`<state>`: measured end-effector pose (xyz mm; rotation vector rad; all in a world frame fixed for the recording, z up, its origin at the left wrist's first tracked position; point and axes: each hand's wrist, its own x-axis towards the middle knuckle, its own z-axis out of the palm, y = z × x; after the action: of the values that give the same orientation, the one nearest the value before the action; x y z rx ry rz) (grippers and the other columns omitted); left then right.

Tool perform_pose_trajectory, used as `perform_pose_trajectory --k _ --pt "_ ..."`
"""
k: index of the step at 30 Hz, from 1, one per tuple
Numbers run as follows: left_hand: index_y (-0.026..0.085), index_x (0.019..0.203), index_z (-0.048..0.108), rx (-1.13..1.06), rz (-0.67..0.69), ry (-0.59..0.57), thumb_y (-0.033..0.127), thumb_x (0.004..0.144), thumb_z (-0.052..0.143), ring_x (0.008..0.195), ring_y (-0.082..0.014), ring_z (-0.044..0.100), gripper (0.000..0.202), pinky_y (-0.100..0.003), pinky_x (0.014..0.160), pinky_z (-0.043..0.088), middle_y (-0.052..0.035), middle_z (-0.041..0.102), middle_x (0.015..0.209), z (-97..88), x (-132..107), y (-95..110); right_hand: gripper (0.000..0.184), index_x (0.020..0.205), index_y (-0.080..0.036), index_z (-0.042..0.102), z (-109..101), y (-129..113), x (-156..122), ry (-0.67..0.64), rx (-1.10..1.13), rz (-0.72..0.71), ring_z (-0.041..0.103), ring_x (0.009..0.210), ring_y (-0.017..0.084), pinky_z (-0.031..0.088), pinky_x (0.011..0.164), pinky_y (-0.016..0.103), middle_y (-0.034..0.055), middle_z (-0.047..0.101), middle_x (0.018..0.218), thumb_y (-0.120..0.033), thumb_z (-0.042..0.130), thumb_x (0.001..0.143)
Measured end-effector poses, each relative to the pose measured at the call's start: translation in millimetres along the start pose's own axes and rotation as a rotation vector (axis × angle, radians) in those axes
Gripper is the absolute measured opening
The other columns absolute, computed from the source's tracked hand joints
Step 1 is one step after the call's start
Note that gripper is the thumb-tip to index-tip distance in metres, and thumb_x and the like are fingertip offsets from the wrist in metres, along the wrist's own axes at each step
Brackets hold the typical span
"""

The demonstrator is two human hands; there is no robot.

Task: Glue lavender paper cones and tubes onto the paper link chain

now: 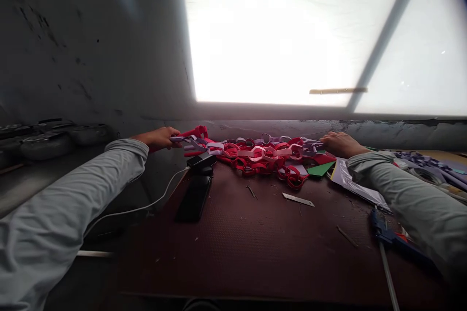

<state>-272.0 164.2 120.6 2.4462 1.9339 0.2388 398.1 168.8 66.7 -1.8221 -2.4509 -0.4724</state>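
Note:
A long paper chain [255,153] of red, pink and lilac loops lies heaped along the far side of a dark brown table [255,243]. My left hand [162,137] is closed on the chain's left end, holding it just above the table edge. At the heap's right end my right hand [339,144] rests palm down on the loops, fingers curled over them. Both arms wear light grey sleeves.
A black phone [194,198] lies left of centre with a white cable [146,206] running off the table. A paper strip [298,199], green paper [321,169], loose sheets [355,184], a blue glue gun [386,235] and a purple chain [426,161] sit to the right. A grey wall and bright window stand behind.

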Motion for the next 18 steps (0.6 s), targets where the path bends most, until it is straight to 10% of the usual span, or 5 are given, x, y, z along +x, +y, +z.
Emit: perform_pose_trajectory --k 3,12,18 --pt "0.022 0.089 0.068 0.052 0.026 -0.107 0.065 0.069 0.07 0.081 -0.0251 0.066 0.047 -0.032 0.071 0.045 -0.005 0.072 0.084 4.6 10 0 0.013 0.079 -0.019 0.07 0 10 16 -0.029 -0.026 0.09 0.055 0.079 0.022 0.027 0.072 0.038 0.0196 0.07 0.095 -0.024 0.069 0.092" --pt "0.023 0.111 0.06 0.504 -0.007 0.062 0.045 0.095 0.049 0.099 -0.0363 0.071 0.03 -0.039 0.081 0.046 -0.0172 0.074 0.113 48.1 31 12 0.027 0.103 -0.016 0.074 5 49 47 -0.1 -0.091 0.222 0.062 0.096 0.03 0.036 0.083 0.043 0.0257 0.07 0.114 -0.031 0.052 0.1" --pt "0.023 0.122 0.06 0.494 0.034 0.002 0.047 0.098 0.049 0.104 -0.0374 0.071 0.036 -0.041 0.086 0.048 -0.0192 0.073 0.115 82.2 43 14 0.032 0.108 -0.018 0.074 42 70 49 -0.192 -0.077 0.266 0.064 0.104 0.034 0.039 0.084 0.044 0.0241 0.071 0.119 -0.034 0.047 0.103"
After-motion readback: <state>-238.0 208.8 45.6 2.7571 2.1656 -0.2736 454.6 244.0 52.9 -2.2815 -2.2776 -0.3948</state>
